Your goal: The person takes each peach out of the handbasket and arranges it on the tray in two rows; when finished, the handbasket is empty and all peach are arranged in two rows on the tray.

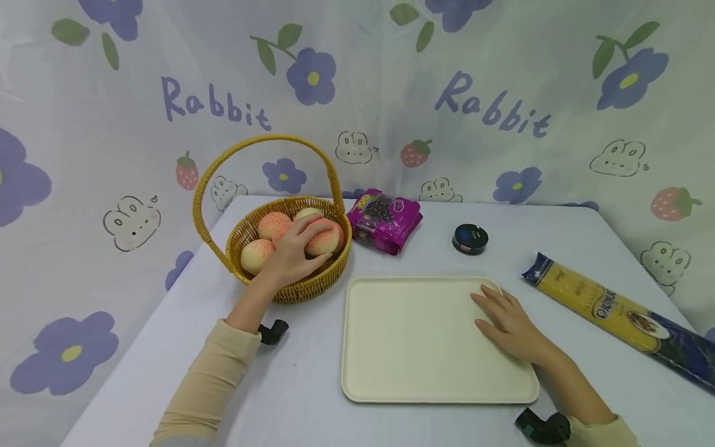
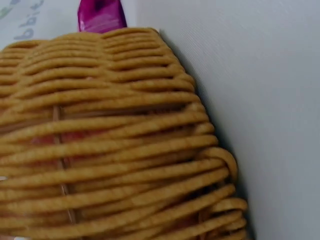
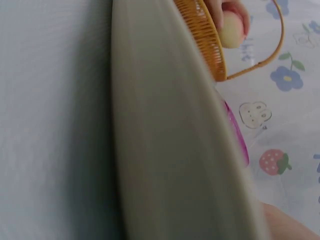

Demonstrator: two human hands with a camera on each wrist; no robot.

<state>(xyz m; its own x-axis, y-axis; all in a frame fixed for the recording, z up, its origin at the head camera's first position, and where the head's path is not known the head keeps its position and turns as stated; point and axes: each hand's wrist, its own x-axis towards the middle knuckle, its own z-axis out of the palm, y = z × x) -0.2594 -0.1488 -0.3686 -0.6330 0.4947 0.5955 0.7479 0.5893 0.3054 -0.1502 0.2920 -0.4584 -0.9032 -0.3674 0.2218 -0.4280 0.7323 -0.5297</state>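
Note:
A wicker basket with a tall arched handle holds several peaches, pale yellow with a red blush. My left hand reaches over its near rim and grips a peach at the basket's right side, thumb on the near side and fingers across the top. The right wrist view also shows this peach under the fingers. My right hand lies over the right edge of a cream tray, its fingers spread and extended. Only woven basket wall fills most of the left wrist view; the left hand is hidden there.
Right of the basket lies a purple snack bag. A round dark tin stands behind the tray. At the right, a long yellow and blue pasta packet lies diagonally. A printed cloth hangs behind the white table.

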